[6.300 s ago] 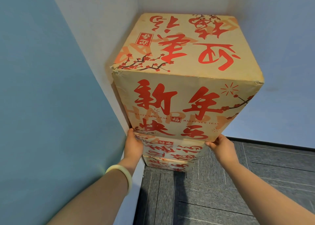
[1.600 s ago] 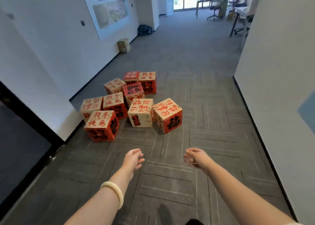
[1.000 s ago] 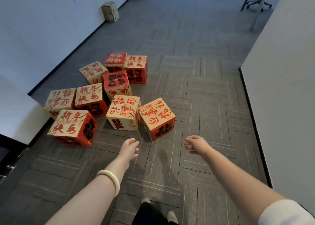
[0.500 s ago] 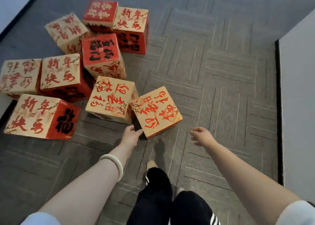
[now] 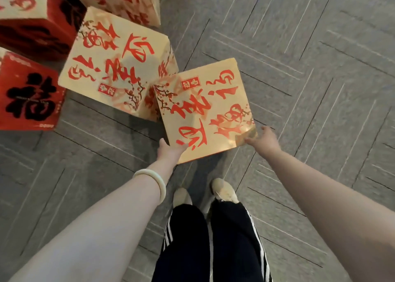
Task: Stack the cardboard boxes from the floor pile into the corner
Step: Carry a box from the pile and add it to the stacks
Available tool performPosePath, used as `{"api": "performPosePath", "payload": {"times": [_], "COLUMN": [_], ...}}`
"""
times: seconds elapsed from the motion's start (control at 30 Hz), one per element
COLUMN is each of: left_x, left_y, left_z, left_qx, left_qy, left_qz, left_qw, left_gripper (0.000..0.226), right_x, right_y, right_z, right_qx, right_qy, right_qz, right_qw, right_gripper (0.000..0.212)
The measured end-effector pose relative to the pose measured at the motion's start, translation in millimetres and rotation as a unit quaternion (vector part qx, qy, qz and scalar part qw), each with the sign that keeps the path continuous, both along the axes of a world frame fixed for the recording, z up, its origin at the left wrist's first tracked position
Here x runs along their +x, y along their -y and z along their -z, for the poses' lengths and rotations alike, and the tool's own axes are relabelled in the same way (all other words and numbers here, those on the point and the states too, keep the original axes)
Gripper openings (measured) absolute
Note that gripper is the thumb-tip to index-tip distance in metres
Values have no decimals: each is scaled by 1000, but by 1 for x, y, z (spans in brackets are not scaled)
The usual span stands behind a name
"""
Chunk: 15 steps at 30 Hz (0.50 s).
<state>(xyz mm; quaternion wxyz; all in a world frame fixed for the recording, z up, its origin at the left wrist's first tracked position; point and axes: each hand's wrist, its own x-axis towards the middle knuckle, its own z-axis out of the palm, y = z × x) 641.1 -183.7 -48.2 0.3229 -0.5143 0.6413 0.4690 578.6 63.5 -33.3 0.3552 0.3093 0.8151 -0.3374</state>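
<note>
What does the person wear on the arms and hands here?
A pale, smooth bracelet circles the left arm at the wrist. The right arm wears nothing. No sleeve shows on either arm, and the left hand and right hand have no gloves.

The left hand (image 5: pixel 170 152) and right hand (image 5: pixel 265 141) hold the near corners of 1 cardboard box (image 5: pixel 205 108), just beside a neighbouring box (image 5: pixel 116 65).

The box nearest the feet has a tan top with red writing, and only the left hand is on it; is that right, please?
Not quite: the head view shows both hands on the box, the left hand at its near left corner and the right hand at its near right corner. The rest holds.
</note>
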Motion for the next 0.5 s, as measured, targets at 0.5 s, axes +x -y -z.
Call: {"api": "performPosePath", "payload": {"times": [0.5], "left_x": [-40], "left_y": [-5], "left_z": [-48], "left_qx": [-22], "left_qy": [-129], "left_qz": [-44], "left_qw": [990], "left_gripper": [41], "right_x": [-58], "right_y": [-17], "right_z": [-55], "right_qx": [-52], "right_qy": [-56], "right_qz": [-16], "right_qw": [997], "right_gripper": [52]}}
